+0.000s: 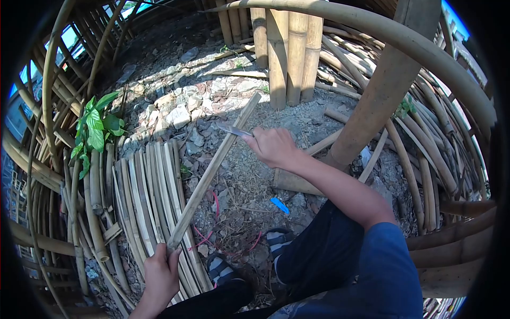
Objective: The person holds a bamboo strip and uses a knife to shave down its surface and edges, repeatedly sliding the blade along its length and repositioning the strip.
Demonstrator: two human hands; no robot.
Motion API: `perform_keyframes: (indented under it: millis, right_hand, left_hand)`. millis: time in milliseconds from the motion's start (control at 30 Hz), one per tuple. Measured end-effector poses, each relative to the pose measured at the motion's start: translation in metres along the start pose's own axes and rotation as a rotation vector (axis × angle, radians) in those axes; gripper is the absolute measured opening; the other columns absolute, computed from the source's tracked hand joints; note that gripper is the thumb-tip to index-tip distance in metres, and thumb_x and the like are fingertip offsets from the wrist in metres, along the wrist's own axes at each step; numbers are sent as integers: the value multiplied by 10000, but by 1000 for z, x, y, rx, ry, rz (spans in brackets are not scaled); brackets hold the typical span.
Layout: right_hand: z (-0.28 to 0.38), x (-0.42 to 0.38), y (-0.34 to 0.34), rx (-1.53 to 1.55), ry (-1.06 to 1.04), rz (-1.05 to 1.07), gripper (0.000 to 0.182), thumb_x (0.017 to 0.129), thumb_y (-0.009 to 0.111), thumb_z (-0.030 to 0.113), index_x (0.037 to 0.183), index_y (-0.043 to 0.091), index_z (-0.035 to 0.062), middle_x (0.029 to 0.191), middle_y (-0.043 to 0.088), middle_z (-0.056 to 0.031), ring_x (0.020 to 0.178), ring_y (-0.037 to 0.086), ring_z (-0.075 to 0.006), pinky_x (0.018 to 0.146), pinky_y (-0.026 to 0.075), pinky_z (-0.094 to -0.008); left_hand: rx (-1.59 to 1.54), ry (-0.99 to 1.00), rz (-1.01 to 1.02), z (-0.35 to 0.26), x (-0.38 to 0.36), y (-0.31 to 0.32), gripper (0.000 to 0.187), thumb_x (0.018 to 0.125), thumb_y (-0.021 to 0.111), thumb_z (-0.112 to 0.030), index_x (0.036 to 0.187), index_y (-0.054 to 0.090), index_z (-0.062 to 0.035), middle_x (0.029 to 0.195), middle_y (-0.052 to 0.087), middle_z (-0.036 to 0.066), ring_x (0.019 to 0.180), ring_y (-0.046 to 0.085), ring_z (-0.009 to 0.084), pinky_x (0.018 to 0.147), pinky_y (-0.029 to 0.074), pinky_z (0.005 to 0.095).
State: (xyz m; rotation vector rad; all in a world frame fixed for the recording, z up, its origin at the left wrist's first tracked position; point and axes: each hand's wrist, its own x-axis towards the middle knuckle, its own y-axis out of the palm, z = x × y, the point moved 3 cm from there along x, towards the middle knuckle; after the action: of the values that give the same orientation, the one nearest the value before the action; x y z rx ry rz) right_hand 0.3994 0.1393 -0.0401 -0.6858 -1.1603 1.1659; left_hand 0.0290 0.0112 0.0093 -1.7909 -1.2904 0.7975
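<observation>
My left hand (161, 271) is closed around the lower end of a long bamboo strip (204, 181), which slants up and to the right in front of me. In my right hand (272, 147) is a knife (232, 129), its pointed blade lying across the strip near the upper end. The knife's handle is hidden inside my fist. Under the strip and to its left, a row of similar split bamboo strips (139, 183) lies side by side on the ground.
Thick upright bamboo poles (287, 58) stand ahead, and a large slanting pole (380, 90) rises at the right. Bamboo stacks (446, 138) line the right side. A leafy plant (95, 127) grows at left. Pink string (202, 239) and a blue scrap (279, 206) lie on the rubble.
</observation>
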Motion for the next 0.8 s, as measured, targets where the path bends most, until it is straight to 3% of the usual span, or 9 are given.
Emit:
perform_keyframes:
  millis: [133,267,467,600,667,800]
  right_hand:
    - [16,-3,-7,-26,-100,-5,593,1034,394,514,815,615,8,671,652,-246,647,664,-443,605,509,-563]
    - [-69,33,-25,-50,299,-2,652,1053,330,504,896,681,-22,786,694,-264,795,689,-461,738,532,-566]
    - [-64,16,-33,155,532,-145,686,1054,309,507,905,675,-54,876,678,-318,888,660,-493,856,483,-582]
    - [-57,10,-48,204,496,-142,658,1047,346,489,879,660,-65,869,669,-324,866,657,-499,840,490,-575]
    - [-46,3,-55,151,429,-29,590,1025,428,455,894,638,-79,864,664,-333,853,660,-495,811,506,-559]
    - [-36,-8,-54,46,300,-48,511,980,528,414,918,617,-85,837,658,-333,806,667,-486,770,516,-554]
  left_hand:
    - [-15,-38,-1,-4,1,-3,268,939,663,-77,806,456,31,568,530,228,513,570,430,468,404,452]
    - [40,1,2,2,-15,-8,250,937,657,-72,814,466,33,568,527,229,525,578,432,476,412,457]
    - [39,-62,-22,-3,-4,-10,240,939,650,-80,827,472,36,585,542,234,546,587,440,495,421,470]
    - [53,-14,-47,-2,-1,-7,232,940,651,-82,836,483,40,578,542,233,537,587,434,492,419,466]
    - [56,-15,-40,2,1,-5,228,940,651,-82,840,487,41,576,543,231,534,587,431,491,418,463]
    - [58,-32,-69,6,4,-5,232,940,654,-85,839,491,44,566,540,223,515,575,417,487,414,457]
